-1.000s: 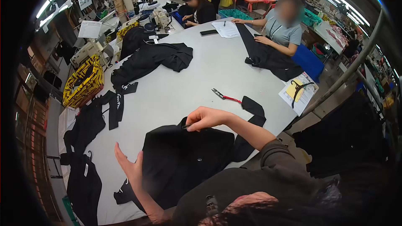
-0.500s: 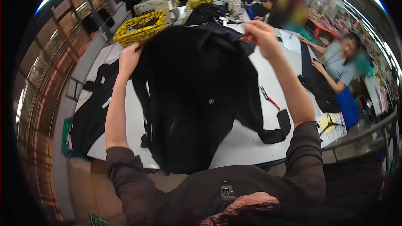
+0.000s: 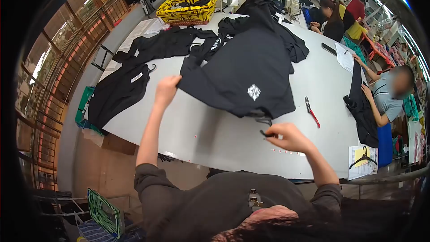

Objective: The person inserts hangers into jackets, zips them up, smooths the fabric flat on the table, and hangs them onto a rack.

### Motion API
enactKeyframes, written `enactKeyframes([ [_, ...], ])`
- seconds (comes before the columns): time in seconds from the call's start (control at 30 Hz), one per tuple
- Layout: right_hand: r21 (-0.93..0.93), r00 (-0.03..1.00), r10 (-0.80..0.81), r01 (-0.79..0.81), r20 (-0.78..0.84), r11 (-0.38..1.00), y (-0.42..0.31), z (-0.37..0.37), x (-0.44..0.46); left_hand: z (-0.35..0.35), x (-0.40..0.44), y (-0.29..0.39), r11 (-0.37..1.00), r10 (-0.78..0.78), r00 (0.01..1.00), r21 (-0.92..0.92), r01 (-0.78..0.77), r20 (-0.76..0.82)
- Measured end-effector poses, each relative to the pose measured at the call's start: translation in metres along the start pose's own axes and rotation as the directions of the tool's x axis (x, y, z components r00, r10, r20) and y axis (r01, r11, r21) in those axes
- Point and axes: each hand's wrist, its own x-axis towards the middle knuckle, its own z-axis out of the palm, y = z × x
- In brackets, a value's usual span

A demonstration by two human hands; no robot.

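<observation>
Over the table (image 3: 331,85), the garment (image 3: 242,71) is pinched at one edge by the left hand (image 3: 166,90); a hanger (image 3: 268,134) seems to be held by the right hand (image 3: 290,137). The garment should be supported evenly, so creases are avoided.

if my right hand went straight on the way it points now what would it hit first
Past the black hanger it holds, the right hand would probably meet the near edge of the black garment with the white print, though depth is hard to judge here.

Snips (image 3: 311,111) right of garment (image 3: 255,65)
</observation>
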Motion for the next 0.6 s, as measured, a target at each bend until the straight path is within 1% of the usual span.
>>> enactKeyframes([
  [0.03, -0.027, 0.997, -0.048, 0.05, 0.065, 0.998, 0.025, 0.027, -0.005, 0.027, -0.033, -0.001, 0.993, -0.094, 0.979, -0.059, 0.106, 0.183],
  [0.07, -0.069, 0.97, 0.101, -0.088, 0.221, 0.994, 0.039, 0.047, -0.011, 0.05, -0.066, 0.006, 0.987, -0.133, 0.965, -0.054, 0.148, 0.225],
  [0.1, -0.113, 0.908, 0.19, -0.158, 0.373, 0.981, 0.05, 0.06, -0.014, 0.068, -0.096, 0.017, 0.98, -0.171, 0.948, -0.048, 0.191, 0.27],
  [0.13, -0.157, 0.874, 0.224, -0.172, 0.431, 0.972, 0.063, 0.071, -0.02, 0.079, -0.117, 0.03, 0.957, -0.241, 0.915, -0.079, 0.28, 0.324],
  [0.17, -0.073, 0.857, 0.23, -0.221, 0.461, 0.972, 0.073, 0.073, -0.023, 0.086, -0.134, 0.045, 0.924, -0.305, 0.872, -0.102, 0.368, 0.383],
  [0.2, 0.011, 0.84, 0.231, -0.271, 0.491, 0.963, 0.082, 0.071, -0.025, 0.087, -0.144, 0.063, 0.904, -0.312, 0.873, -0.165, 0.394, 0.374],
  [0.23, 0.083, 0.856, 0.212, -0.283, 0.472, 0.956, 0.088, 0.059, -0.024, 0.086, -0.151, 0.085, 0.878, -0.322, 0.872, -0.228, 0.421, 0.368],
  [0.27, 0.164, 0.91, 0.206, -0.279, 0.361, 0.946, 0.101, 0.051, -0.025, 0.084, -0.155, 0.107, 0.846, -0.335, 0.869, -0.29, 0.448, 0.364],
  [0.3, 0.294, 0.938, 0.257, -0.32, 0.232, 0.901, 0.118, 0.044, -0.025, 0.081, -0.156, 0.128, 0.835, -0.316, 0.864, -0.318, 0.449, 0.391],
  [0.33, 0.337, 0.919, 0.394, -0.37, -0.004, 0.866, 0.131, 0.039, -0.024, 0.077, -0.156, 0.151, 0.821, -0.296, 0.858, -0.347, 0.453, 0.419],
  [0.37, 0.266, 0.883, 0.372, -0.299, -0.286, 0.916, 0.178, 0.044, -0.025, 0.073, -0.156, 0.174, 0.805, -0.233, 0.856, -0.403, 0.436, 0.461],
  [0.4, 0.029, 0.807, 0.306, -0.339, -0.505, 0.94, 0.204, 0.037, -0.026, 0.07, -0.158, 0.195, 0.782, -0.17, 0.85, -0.456, 0.424, 0.498],
  [0.43, -0.107, 0.731, 0.28, -0.434, -0.622, 0.894, 0.244, 0.033, -0.029, 0.067, -0.159, 0.212, 0.799, -0.087, 0.857, -0.478, 0.365, 0.508],
  [0.47, -0.169, 0.695, 0.261, -0.485, -0.669, 0.858, 0.29, 0.028, -0.036, 0.067, -0.161, 0.226, 0.809, -0.005, 0.855, -0.501, 0.308, 0.518],
  [0.5, -0.289, 0.69, 0.257, -0.57, -0.677, 0.769, 0.317, 0.02, -0.044, 0.068, -0.168, 0.236, 0.822, 0.055, 0.842, -0.503, 0.267, 0.537],
  [0.53, -0.404, 0.693, 0.25, -0.633, -0.677, 0.66, 0.337, 0.018, -0.052, 0.068, -0.174, 0.242, 0.817, 0.087, 0.818, -0.511, 0.269, 0.569],
  [0.6, -0.447, 0.648, 0.416, -0.752, -0.638, 0.484, 0.358, 0.02, -0.07, 0.064, -0.178, 0.25, 0.833, 0.111, 0.789, -0.489, 0.257, 0.604],
])
